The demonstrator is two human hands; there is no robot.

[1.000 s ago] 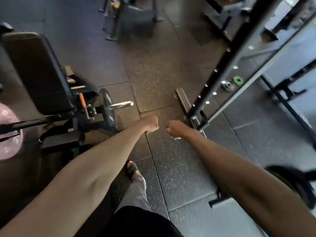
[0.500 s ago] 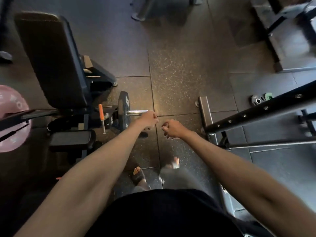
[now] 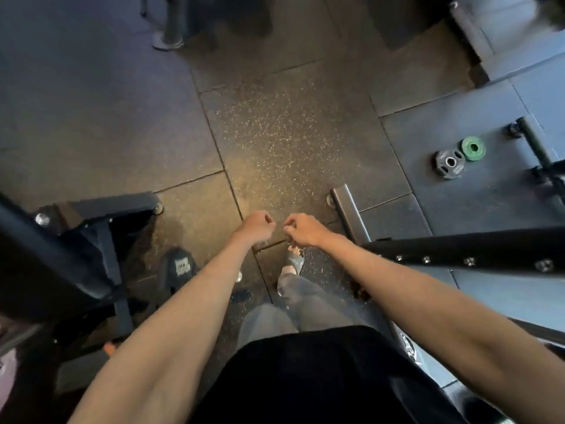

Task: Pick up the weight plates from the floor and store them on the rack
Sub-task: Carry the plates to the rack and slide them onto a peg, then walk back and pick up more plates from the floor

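Two small weight plates lie flat on the rubber floor at the right: a dark grey plate (image 3: 450, 164) and a smaller green plate (image 3: 473, 148) touching it. A larger black plate (image 3: 180, 267) stands on edge low at the left, partly hidden behind my left forearm. My left hand (image 3: 255, 227) and my right hand (image 3: 302, 229) hang side by side over the floor in the middle, both loosely curled into fists with nothing in them. A black perforated rack beam (image 3: 470, 250) crosses under my right forearm.
A black padded bench frame (image 3: 91, 237) fills the left side. A grey steel foot (image 3: 348, 212) of the rack lies on the floor by my right hand. Machine legs (image 3: 171, 35) stand at the top. My feet are below my hands.
The view has tilted down and moved forward: the bench and black plate slid lower left, the two small plates came closer. Both fists stayed shut and together.
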